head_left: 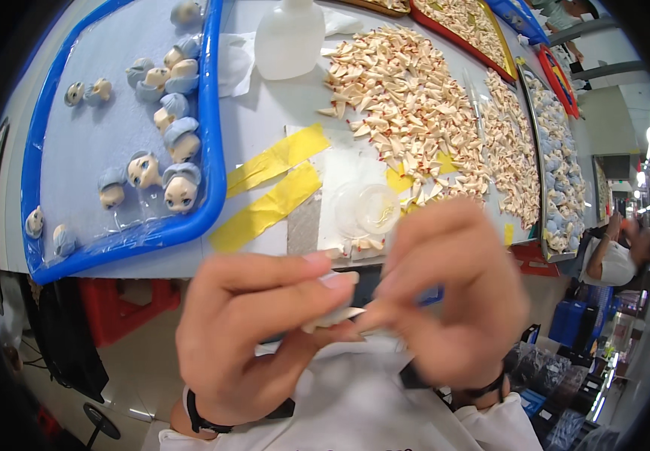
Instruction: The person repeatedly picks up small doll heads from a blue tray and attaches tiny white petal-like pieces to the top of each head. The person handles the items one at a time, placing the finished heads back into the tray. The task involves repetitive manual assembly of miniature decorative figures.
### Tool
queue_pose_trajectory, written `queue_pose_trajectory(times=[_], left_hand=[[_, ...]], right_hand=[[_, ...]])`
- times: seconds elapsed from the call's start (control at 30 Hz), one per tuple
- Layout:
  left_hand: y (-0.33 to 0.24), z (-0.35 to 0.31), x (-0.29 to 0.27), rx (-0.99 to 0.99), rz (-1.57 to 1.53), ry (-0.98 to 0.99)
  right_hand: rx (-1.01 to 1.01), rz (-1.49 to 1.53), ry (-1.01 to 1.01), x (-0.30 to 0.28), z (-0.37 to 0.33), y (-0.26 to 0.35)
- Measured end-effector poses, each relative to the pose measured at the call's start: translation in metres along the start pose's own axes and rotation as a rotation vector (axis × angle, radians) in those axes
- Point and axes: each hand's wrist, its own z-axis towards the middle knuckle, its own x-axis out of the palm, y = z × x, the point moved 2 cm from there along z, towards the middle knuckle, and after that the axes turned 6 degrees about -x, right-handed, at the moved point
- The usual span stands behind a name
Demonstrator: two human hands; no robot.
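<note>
In front of my chest, my left hand point(242, 334) is closed around a small doll head point(331, 307); only a pale blue-grey part and a cream edge of it show between the fingers. My right hand point(456, 301), blurred by motion, pinches at its side, where a small cream pointed piece point(352, 313) sticks out by the fingertips. Just beyond the hands, a round clear dish point(376, 209) stands on a white sheet. Past it spreads a big heap of cream pointed pieces point(408, 94), several with red ends.
A blue-rimmed tray point(214, 113) at the left carries several doll heads point(181, 188) with pale blue hair. A translucent bottle point(290, 41) and yellow tape strips point(272, 203) are between tray and heap. Another tray point(543, 161) of heads lies right. A person point(618, 252) sits beyond it.
</note>
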Motion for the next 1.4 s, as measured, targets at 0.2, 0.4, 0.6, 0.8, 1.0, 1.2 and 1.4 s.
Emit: queue_pose_trajectory(times=[0.2, 0.4, 0.6, 0.8, 1.0, 1.2, 1.4], left_hand=[[0.015, -0.003, -0.006, -0.152, -0.24, -0.009], [0.013, 0.003, -0.001, -0.052, -0.144, 0.107], [0.012, 0.006, -0.006, -0.04, -0.091, 0.118], [0.009, 0.002, -0.006, -0.118, -0.19, 0.062], [0.012, 0.0, -0.013, -0.165, -0.282, 0.062], [0.015, -0.002, -0.024, -0.194, -0.348, 0.082], [0.015, -0.004, -0.021, -0.283, -0.457, -0.01]], right_hand=[[0.229, -0.565, 0.102, -0.073, 0.018, -0.047], [0.123, -0.718, 0.249, -0.065, 0.018, -0.059], [-0.029, -0.737, 0.233, -0.068, 0.016, -0.06], [0.092, -0.589, 0.17, -0.074, 0.015, -0.059], [0.034, -0.663, 0.139, -0.077, 0.017, -0.055], [0.078, -0.628, 0.042, -0.073, 0.017, -0.05], [0.365, -0.065, -0.277, -0.062, 0.014, -0.023]])
